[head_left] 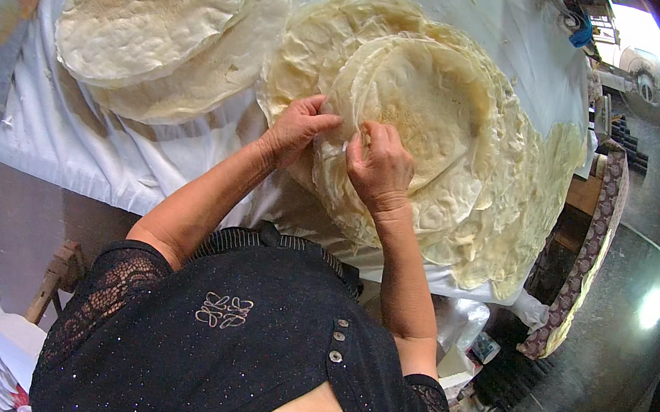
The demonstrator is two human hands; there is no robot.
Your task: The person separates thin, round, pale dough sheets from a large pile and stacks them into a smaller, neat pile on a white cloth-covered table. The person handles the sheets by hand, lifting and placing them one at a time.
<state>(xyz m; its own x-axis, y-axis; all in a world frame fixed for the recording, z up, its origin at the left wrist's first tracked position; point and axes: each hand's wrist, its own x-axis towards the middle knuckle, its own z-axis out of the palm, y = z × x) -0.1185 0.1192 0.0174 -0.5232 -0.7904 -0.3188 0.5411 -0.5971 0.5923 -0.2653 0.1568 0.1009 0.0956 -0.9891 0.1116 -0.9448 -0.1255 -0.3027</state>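
Note:
A thin, round, cream-coloured sheet (431,99), translucent and wrinkled, tops an overlapping pile just in front of me. It looks like bean-curd skin, though the material is not certain. At its left rim my left hand (301,127) pinches a sheet edge between thumb and fingers. Close beside it, my right hand (381,162) grips an edge with curled fingers, which partly hide the hold. Whether both hands have the same layer cannot be told. Beneath and to the right spread more crumpled, yellowish sheets (515,203), reaching the table's edge.
Flatter round sheets (161,4) are stacked at the upper left. A white cloth (99,150) covers the table and hangs in folds at the front. Beyond the right side are a patterned padded edge (583,265) and a fan (646,88). A wooden support (56,276) stands at lower left.

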